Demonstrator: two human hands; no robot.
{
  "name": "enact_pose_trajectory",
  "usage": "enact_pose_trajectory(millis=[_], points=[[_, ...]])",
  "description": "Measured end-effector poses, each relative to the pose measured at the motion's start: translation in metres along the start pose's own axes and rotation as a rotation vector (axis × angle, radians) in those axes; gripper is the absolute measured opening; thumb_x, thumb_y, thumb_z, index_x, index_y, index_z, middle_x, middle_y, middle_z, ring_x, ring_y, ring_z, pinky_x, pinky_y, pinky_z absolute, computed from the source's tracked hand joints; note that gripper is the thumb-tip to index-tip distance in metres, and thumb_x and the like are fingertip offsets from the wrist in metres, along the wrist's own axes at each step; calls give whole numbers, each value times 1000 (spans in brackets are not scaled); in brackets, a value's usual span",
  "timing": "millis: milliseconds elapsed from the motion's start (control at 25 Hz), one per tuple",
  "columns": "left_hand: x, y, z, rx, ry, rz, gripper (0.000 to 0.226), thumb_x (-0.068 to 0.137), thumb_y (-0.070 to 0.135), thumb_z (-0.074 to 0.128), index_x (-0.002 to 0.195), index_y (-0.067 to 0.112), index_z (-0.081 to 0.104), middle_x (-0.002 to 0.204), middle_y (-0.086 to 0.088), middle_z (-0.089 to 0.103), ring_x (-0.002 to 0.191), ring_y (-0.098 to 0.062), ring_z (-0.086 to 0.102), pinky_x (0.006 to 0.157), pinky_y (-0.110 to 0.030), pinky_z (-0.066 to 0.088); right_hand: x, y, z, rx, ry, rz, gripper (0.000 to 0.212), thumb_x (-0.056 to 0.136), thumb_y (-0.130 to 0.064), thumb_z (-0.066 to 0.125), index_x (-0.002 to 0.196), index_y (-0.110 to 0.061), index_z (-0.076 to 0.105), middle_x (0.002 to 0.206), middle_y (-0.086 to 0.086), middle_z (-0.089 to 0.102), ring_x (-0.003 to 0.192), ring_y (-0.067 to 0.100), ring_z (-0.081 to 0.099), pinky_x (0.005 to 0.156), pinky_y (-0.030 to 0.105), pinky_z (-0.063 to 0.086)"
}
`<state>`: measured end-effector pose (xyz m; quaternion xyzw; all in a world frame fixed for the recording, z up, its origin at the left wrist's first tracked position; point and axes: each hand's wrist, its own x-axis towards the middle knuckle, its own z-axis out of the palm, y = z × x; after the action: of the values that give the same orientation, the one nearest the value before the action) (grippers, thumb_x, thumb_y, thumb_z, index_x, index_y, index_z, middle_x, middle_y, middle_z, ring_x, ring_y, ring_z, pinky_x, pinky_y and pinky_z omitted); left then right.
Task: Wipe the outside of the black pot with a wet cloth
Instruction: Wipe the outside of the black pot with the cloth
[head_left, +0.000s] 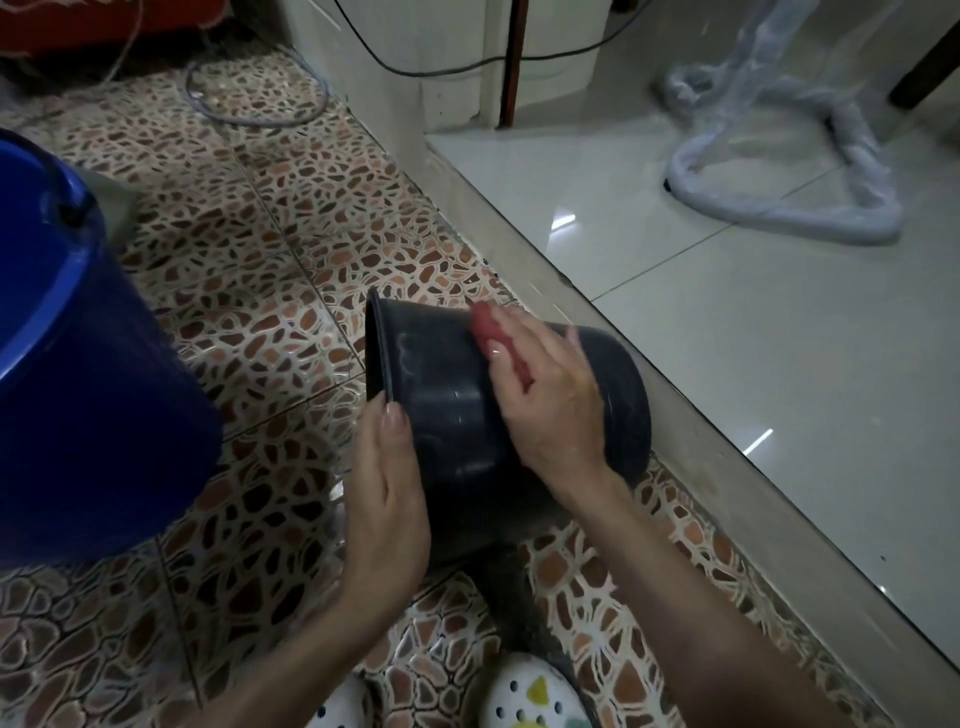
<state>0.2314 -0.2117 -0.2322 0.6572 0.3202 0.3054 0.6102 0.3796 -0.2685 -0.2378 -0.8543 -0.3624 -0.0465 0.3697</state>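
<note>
The black pot (447, 395) lies on its side above the patterned floor, rim to the left, base to the right. My left hand (387, 493) grips its wall just below the rim. My right hand (545, 384) lies flat on top of the pot and presses a red cloth (485, 325) against the outer wall. Only the cloth's edge shows beyond my fingers. Pale streaks mark the pot's side.
A big blue bucket (78, 364) stands close at the left. A raised step (649, 395) runs diagonally at the right, with glossy pale tiles beyond it. A plastic-wrapped stand base (779, 208) sits there. Cables (260, 114) lie at the back. White clogs (524, 696) show at the bottom.
</note>
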Motion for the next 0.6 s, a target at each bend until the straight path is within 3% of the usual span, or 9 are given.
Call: enact_pose_trajectory(millis=[80,160,240,320,440,520,600], points=[[-15,-11,-5,28,-22,4,43,100,51,27,125,29,54,110,19,63,104,-1,60,86,-18,51,-8,39,-15,-24,46,127,44,101,-39,37,140,-25,52,143,-6,53,133,11,46,119,40,26],[-24,-22,-12,37,-55,10,45,96,64,28,121,35,53,107,23,63,100,2,61,80,-11,49,-12,69,-29,-20,92,229,41,103,-34,40,141,-25,51,144,-4,52,132,15,46,114,33,30],[-25,-33,-16,38,-87,-10,62,90,75,30,124,30,54,111,19,64,108,-5,62,87,-20,51,-11,77,-35,36,129,308,39,103,-28,44,141,-21,51,142,-1,52,129,16,48,109,30,35],[-21,-35,-18,5,-103,-50,61,92,67,33,132,26,53,122,11,64,121,-14,59,98,-31,51,-14,61,-37,124,204,337,37,104,-25,45,140,-20,52,140,-1,53,127,15,49,108,29,39],[4,-7,-15,-120,-129,-114,47,94,56,37,129,32,58,123,6,67,115,-14,64,95,-42,56,-36,2,-20,211,175,16,37,103,-21,47,140,-19,51,146,-3,46,134,12,44,113,20,34],[34,11,-7,-116,-78,-182,55,102,58,26,125,25,63,117,1,72,109,-13,69,98,-44,54,-48,-30,5,145,40,-250,40,103,-20,46,142,-14,48,151,4,43,142,19,38,120,34,28],[50,20,0,-4,-45,-120,62,102,59,20,129,23,62,122,3,71,116,-7,65,107,-40,48,-41,-45,23,68,-9,-256,43,105,-25,39,147,-15,42,155,5,38,146,19,30,122,46,19]])
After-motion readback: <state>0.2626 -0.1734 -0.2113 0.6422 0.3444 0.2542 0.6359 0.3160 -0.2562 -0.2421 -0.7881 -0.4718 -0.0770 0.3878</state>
